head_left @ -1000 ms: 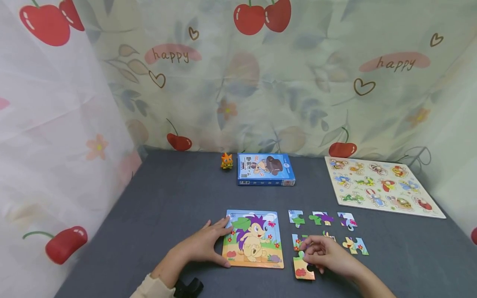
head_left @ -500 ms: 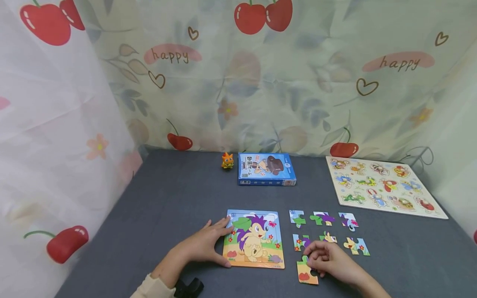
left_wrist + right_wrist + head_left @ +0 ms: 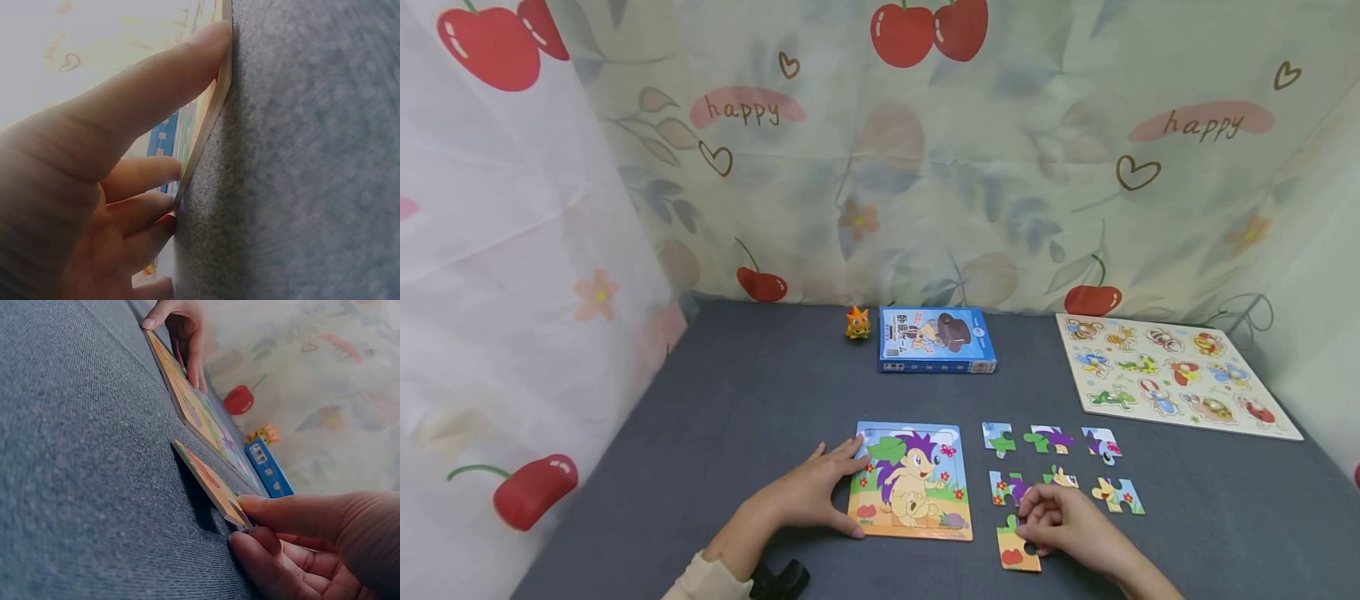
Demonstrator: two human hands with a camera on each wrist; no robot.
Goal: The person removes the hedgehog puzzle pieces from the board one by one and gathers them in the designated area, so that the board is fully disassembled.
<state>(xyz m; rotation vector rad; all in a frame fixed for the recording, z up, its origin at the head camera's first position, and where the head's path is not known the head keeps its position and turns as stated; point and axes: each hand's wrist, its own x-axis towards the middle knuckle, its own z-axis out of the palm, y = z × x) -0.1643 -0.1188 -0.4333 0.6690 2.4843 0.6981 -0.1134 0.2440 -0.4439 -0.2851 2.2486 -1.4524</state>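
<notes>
A square hedgehog puzzle board (image 3: 910, 483) lies flat on the dark table. My left hand (image 3: 816, 492) rests along its left side, thumb near the lower left corner and fingers at the upper left edge; in the left wrist view the thumb (image 3: 169, 75) lies extended on the rim. To the right of the board, my right hand (image 3: 1060, 525) pinches a puzzle piece (image 3: 1017, 552) with a red patch on orange and a green knob. In the right wrist view this piece (image 3: 209, 481) tilts over the table with a shadow under it, the thumb on top.
Loose pieces lie in two rows: a leaf piece (image 3: 998, 437), a purple one (image 3: 1051, 438), a butterfly one (image 3: 1102, 444), several below, partly behind my right hand. Behind stand a small orange toy (image 3: 857, 323), a blue box (image 3: 936, 342) and an insect puzzle board (image 3: 1172, 375).
My right hand and the pinched piece shifted slightly right and toward the near edge over the first half second, then stayed nearly still. The left hand keeps its place on the board.
</notes>
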